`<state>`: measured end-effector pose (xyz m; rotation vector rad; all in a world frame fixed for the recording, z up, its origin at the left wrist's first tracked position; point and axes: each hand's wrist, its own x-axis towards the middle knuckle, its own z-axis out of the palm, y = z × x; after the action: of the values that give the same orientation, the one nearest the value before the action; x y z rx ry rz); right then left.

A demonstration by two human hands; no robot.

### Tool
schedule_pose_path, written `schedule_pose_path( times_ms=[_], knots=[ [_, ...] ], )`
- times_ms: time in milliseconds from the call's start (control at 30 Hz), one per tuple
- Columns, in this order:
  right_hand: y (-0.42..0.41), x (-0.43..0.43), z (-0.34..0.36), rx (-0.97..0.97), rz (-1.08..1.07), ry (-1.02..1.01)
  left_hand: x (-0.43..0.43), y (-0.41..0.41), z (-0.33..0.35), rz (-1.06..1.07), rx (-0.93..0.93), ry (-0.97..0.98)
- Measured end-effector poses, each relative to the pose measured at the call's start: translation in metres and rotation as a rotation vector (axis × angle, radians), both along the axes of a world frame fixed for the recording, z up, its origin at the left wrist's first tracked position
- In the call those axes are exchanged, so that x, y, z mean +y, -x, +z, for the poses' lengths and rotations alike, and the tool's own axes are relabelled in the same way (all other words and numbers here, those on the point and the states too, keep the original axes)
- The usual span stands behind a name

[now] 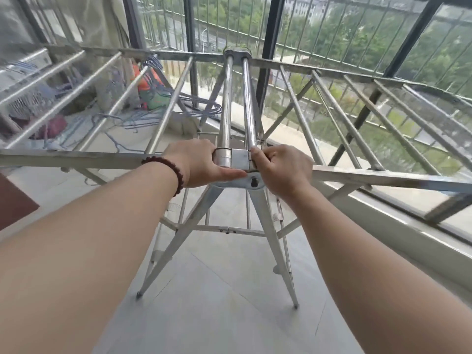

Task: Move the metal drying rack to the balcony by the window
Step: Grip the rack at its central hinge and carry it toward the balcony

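Observation:
The metal drying rack [237,98] stands unfolded in front of me on the grey tiled balcony floor, its two wings spread left and right and its legs splayed below. My left hand [196,162], with a dark bead bracelet on the wrist, grips the left side of the near hub where the two centre tubes end. On the hub's right side my right hand [278,167] is closed around the bracket. The rack's right wing reaches over the window sill [383,221].
Barred windows [332,42] run along the right and far side. A heap of wire hangers [122,118] and coloured items [150,90] lies on the floor at the far left, with a basket [30,100] beside it. Bare floor lies below me.

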<state>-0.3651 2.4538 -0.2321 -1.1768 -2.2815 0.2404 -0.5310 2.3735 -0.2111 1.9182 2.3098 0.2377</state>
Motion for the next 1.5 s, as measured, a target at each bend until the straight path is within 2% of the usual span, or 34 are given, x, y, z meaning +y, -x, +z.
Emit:
schedule_pose_path(
  times_ms=[333, 533, 767, 1000, 1267, 1500],
  knots=[
    [0.092, 0.069, 0.001, -0.017, 0.196, -0.052, 0.033, 0.067, -0.003, 0.248, 0.017, -0.031],
    [0.133, 0.125, 0.003, 0.002, 0.229, -0.069, 0.084, 0.104, -0.001, 0.292, 0.048, -0.041],
    [0.159, 0.171, 0.012, -0.075, 0.288, -0.018, 0.126, 0.128, 0.001, 0.317, 0.041, -0.051],
    [0.161, 0.175, 0.017, -0.282, 0.365, 0.153, 0.119, 0.123, 0.0, 0.329, 0.046, -0.043],
    [0.152, 0.16, 0.016, -0.424, 0.429, 0.221, 0.096, 0.112, -0.005, 0.343, 0.069, -0.029],
    [0.149, 0.154, 0.01, -0.373, 0.361, 0.076, 0.097, 0.113, -0.005, 0.34, 0.092, -0.009]
  ],
)
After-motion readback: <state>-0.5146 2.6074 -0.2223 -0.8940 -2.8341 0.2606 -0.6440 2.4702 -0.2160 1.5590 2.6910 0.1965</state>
